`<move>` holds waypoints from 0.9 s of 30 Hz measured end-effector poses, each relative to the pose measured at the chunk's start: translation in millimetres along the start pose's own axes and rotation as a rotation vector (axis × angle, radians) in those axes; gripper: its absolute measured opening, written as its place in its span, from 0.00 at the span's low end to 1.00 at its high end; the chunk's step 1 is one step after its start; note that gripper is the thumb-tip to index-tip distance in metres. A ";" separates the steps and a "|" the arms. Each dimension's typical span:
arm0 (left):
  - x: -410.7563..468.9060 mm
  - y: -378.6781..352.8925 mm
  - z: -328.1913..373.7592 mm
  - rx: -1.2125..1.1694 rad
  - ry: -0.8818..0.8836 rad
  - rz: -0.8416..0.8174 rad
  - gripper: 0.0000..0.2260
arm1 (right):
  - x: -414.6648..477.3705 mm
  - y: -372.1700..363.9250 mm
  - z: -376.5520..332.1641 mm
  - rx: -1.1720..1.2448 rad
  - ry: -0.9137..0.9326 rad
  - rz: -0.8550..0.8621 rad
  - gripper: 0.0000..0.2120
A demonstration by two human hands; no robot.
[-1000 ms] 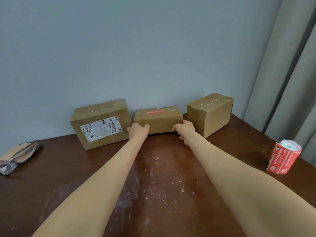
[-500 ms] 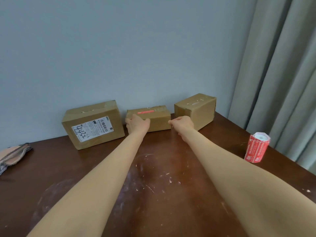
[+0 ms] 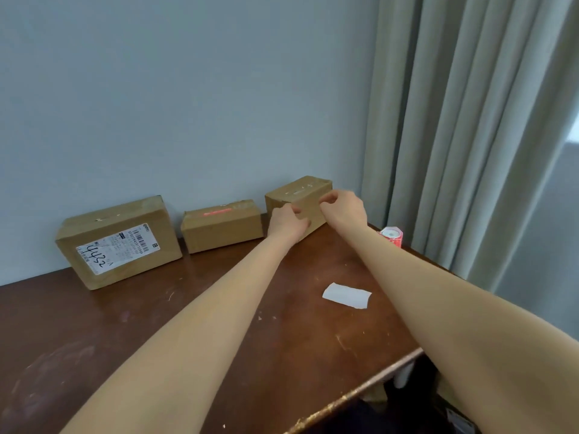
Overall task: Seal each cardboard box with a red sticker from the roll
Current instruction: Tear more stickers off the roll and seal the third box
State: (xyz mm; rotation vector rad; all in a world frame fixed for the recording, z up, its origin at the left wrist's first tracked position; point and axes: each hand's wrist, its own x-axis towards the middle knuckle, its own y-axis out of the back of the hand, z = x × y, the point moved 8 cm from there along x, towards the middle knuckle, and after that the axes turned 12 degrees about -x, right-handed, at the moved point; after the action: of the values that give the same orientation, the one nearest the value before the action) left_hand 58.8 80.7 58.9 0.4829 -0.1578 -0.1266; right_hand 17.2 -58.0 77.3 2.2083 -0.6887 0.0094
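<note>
The white shipping label (image 3: 117, 250) on the left cardboard box (image 3: 109, 219) bears a handwritten "4452"; its barcode and fine print are too small to read.

Bench (image 3: 156, 324), rear: three boxes lined along the wall (image 3: 188, 104), namely labelled box (image 3: 119, 242), middle box (image 3: 221, 227) and right box (image 3: 297, 195), with narrow gaps between.
Left hand (image 3: 286, 222) and right hand (image 3: 343, 206) cover the right box's near faces; both forearms cross the bench's centre.
Sticker roll (image 3: 391, 236) stands between right box and curtain (image 3: 454, 136).
White slip (image 3: 346, 295) lies flat between the forearms.
Left front: bare wood, open passage.
</note>
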 end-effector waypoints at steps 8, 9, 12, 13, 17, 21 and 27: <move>-40.9 -80.6 32.1 0.029 -0.104 -0.261 0.23 | -12.5 62.8 61.0 -0.251 -0.018 0.075 0.22; -44.6 -87.7 34.1 0.038 -0.111 -0.282 0.24 | -14.2 66.4 66.8 -0.295 -0.011 0.053 0.24; -51.9 -106.2 37.0 0.044 -0.123 -0.330 0.25 | -17.7 64.6 85.9 -0.368 -0.010 -0.082 0.30; -53.5 -111.2 37.7 0.051 -0.132 -0.337 0.25 | -18.7 61.5 93.1 -0.366 -0.017 -0.125 0.31; -53.1 -120.6 38.3 0.117 -0.153 -0.299 0.24 | -22.7 72.8 117.9 -0.291 -0.097 -0.002 0.27; -54.7 -121.8 27.8 0.353 -0.094 -0.398 0.28 | -34.7 92.7 120.3 -0.316 -0.053 0.207 0.10; -72.3 -113.9 -8.3 0.624 0.112 -0.653 0.30 | -54.9 25.9 117.6 -0.221 0.089 -0.399 0.12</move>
State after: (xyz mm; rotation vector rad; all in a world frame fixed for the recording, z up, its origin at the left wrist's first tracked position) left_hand -20.0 -4.2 -10.7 1.1524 0.0833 -0.7011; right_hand -67.0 -128.7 3.5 2.0796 -0.1813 -0.1633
